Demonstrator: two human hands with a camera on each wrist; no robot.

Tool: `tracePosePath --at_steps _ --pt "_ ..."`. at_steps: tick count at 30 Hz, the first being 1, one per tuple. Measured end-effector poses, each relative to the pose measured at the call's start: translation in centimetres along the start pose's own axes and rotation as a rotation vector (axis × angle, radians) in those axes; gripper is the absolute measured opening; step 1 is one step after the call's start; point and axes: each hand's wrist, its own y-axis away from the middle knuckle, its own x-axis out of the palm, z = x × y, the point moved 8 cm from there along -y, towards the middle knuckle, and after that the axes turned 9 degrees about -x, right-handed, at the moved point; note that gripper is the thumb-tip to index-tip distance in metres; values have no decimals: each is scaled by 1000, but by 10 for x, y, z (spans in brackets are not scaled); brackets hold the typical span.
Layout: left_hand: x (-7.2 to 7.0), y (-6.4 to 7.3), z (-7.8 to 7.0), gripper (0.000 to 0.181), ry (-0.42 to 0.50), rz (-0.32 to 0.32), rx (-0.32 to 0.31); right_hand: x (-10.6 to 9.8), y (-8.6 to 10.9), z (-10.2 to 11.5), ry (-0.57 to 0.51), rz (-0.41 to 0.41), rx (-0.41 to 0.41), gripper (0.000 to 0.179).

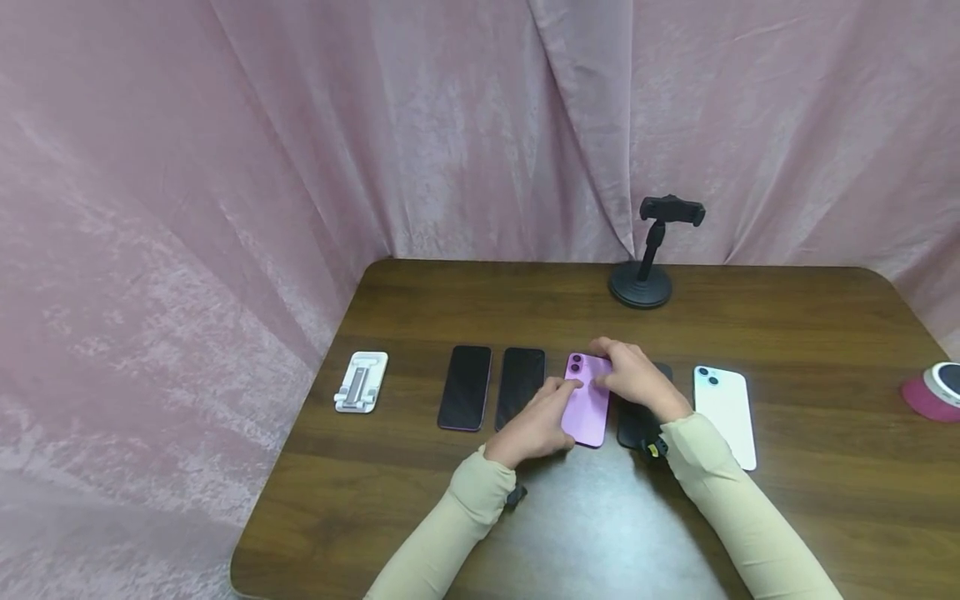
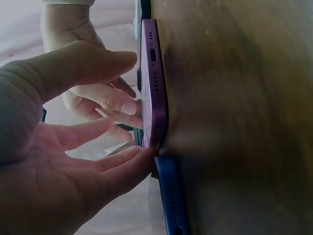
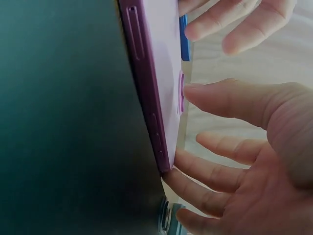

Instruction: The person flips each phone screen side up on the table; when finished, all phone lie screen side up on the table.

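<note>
A purple phone [image 1: 587,417] lies back up on the wooden table, its two camera lenses at the far end. At its left side is my left hand [image 1: 534,423]; in the left wrist view, its fingertips touch the phone's edge, and the thumb extends above the back. My right hand [image 1: 639,382] is at the far right corner. In the right wrist view, its fingers [image 3: 195,191] reach the phone's edge, with the thumb near the back. Both hands have fairly straight, relaxed fingers. Under the right wrist, a black phone [image 1: 636,427] is partly hidden.
Two dark phones [image 1: 465,388] lie to the left, the nearer one partly covered by my left hand. A white phone [image 1: 726,417] is on the right. Around them are a white folding stand [image 1: 362,382], a black phone holder [image 1: 641,285] and a pink-and-white round object [image 1: 930,398].
</note>
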Motion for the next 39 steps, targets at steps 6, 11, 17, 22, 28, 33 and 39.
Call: tracePosePath --at_steps 6,11,17,22,28,33,39 --pt "2 -1 -3 87 -105 1 0 -1 -1 -2 19 0 -1 45" --pt "6 -3 -6 84 -171 3 16 -2 -1 -4 19 9 7 46" --pt "9 -4 -9 77 -226 -1 34 -4 -3 -8 12 14 14 43" --pt "10 -3 -9 82 -228 -2 18 -6 -8 -8 11 -3 2 41" --pt "11 -2 -11 87 -232 -12 -7 -5 -12 -6 -20 -10 -5 42" --pt "12 0 -9 88 -231 -10 -29 -5 -15 -9 -62 -13 9 43" --pt "10 1 -13 87 -232 -22 -6 -9 -14 -17 -129 -34 59 46"
